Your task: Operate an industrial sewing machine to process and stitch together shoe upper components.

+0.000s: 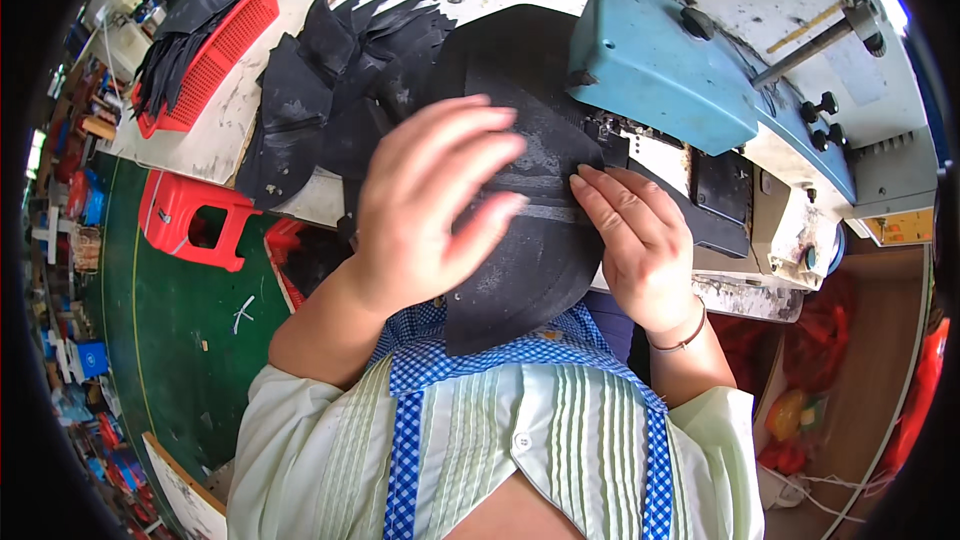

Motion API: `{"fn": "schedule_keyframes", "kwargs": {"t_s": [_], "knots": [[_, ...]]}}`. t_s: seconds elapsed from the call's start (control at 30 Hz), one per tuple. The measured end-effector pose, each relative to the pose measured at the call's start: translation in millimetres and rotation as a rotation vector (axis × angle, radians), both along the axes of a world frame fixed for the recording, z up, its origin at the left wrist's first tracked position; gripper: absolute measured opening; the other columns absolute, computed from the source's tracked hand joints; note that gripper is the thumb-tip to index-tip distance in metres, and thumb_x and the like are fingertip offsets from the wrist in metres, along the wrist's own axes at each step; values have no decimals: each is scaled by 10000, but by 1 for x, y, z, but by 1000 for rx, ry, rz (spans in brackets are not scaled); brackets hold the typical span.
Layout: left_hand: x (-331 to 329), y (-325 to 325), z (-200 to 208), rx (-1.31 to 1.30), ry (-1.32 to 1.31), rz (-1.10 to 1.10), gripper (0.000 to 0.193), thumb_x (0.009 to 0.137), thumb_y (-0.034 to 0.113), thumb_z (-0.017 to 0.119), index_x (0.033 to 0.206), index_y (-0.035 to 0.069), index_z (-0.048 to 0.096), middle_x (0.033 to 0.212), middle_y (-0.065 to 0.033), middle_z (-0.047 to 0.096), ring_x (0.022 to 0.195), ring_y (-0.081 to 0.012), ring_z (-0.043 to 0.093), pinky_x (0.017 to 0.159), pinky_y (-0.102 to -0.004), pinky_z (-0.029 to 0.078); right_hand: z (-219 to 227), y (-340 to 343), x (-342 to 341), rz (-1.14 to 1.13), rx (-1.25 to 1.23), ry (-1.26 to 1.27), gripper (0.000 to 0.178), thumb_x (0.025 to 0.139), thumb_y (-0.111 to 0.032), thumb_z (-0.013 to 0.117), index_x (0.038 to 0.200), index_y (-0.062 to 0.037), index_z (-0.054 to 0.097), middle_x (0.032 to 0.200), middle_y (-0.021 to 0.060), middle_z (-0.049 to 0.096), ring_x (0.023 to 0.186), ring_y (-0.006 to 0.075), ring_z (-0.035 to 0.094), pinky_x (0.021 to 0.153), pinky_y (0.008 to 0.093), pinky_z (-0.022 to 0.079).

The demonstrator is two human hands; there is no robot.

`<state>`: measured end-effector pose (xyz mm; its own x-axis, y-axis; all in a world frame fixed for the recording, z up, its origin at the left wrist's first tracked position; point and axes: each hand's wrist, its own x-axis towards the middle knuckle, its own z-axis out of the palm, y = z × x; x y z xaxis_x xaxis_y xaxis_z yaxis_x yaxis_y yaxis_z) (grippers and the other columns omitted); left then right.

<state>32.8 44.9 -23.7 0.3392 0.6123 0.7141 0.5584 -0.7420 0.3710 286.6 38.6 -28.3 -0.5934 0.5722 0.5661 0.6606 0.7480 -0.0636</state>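
A large black leather-like piece (535,265) hangs over the table edge toward my lap, with a seam band across it and pale dusty smudges. My left hand (430,205) is above its left part, fingers spread and slightly blurred, with nothing in it. At the right edge of the piece, my right hand (640,235) lies with its fingers together on top; its thumb is hidden, seemingly beneath the edge. Just beyond those fingertips is the working head of a bench machine (660,60) with a blue-green cover. The far side of the piece reaches under that cover.
A heap of black cut pieces (340,80) covers the table to the left. Beyond it stands a red basket (225,50) holding more black pieces. A red stool (195,220) is on the green floor (190,340). Red bags (820,340) fill a space under the machine at right.
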Motion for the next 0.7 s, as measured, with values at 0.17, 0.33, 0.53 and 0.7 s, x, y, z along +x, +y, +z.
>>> {"fn": "schedule_keyframes", "kwargs": {"t_s": [0.17,0.33,0.53,0.7], "knots": [[32,23,-7,-142,315,-82,429,886,231,722,1271,50,663,1451,-103,586,1328,-313,538,1056,-447,422,2,6,3,10,-81,75,460,717,-67,657,1161,33,721,1182,158,715,1064,316,662,925,413,547],[38,30,-3,-143,360,-43,386,910,239,705,1260,78,677,1385,-83,630,1281,-303,555,1028,-430,424,4,13,5,-3,-135,119,448,719,-65,656,1149,41,722,1174,165,717,1060,327,658,943,418,545],[39,38,-1,-129,362,-48,400,915,243,700,1278,79,674,1323,-92,651,1198,-323,574,1021,-434,427,5,16,4,-28,-139,141,455,709,84,664,1156,33,728,1185,150,728,1029,328,670,916,406,565],[40,39,-1,-133,365,-48,399,910,232,698,1274,71,674,1282,-102,658,1136,-316,583,1000,-430,434,0,18,6,-18,-138,139,467,713,-45,655,1166,52,713,1191,183,710,1081,339,654,962,422,539]]}}
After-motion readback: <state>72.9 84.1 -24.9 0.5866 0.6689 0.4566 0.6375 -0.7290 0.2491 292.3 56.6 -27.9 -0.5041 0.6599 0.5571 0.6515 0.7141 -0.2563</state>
